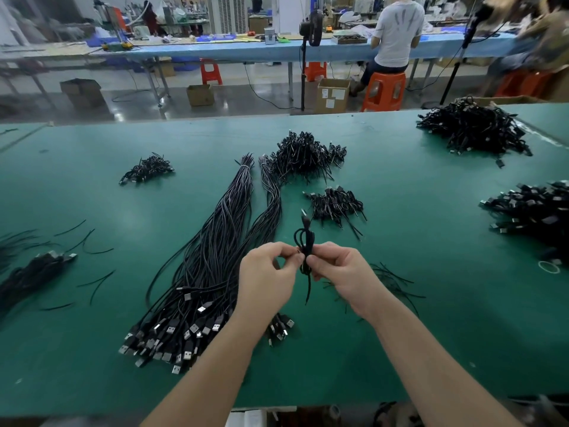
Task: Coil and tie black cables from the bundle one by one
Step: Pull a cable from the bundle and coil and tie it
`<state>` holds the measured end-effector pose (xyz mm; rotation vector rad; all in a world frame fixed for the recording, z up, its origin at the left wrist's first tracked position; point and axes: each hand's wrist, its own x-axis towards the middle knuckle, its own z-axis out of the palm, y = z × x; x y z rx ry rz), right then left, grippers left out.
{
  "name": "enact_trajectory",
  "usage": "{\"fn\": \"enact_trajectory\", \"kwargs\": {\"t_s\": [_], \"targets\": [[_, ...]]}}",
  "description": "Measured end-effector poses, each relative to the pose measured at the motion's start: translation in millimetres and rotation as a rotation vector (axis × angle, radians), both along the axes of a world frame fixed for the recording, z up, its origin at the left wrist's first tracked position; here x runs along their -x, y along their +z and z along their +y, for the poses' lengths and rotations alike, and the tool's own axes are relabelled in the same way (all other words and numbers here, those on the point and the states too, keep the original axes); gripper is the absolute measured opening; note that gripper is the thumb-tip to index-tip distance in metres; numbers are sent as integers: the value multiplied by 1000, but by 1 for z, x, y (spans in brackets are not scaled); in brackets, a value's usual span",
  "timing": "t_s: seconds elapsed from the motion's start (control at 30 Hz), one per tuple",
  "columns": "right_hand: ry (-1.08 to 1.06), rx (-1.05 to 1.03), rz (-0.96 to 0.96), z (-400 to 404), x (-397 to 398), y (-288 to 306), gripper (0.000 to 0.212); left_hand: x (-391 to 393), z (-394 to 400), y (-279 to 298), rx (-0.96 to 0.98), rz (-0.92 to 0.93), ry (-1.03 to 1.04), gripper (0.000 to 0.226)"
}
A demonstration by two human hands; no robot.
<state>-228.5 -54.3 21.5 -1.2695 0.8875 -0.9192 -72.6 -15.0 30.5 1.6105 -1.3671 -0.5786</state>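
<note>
A small coiled black cable (304, 241) hangs upright above the green table (431, 318), its loops sticking up and a tail dangling below. My left hand (271, 272) pinches it at the middle from the left, and my right hand (341, 272) pinches it from the right. Below and left of my hands lies the long bundle of black cables (212, 257), its USB plugs fanned out toward me at the near end.
Heaps of coiled cables lie behind my hands (335, 206), farther back (304, 157), at the left (146, 169) and at the right (474, 127), (535, 208). Loose tie wires (394, 280) are scattered on the right. A person (394, 35) sits at a far bench.
</note>
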Motion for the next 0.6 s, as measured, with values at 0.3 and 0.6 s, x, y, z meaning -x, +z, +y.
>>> {"fn": "enact_trajectory", "kwargs": {"t_s": [0.3, 0.6], "targets": [[-61, 164, 134, 3, 4, -1, 20, -6, -3, 11, -131, 242, -90, 17], [105, -440, -108, -2, 8, 5, 31, -8, 4, -6, 526, -591, -117, 2]]}}
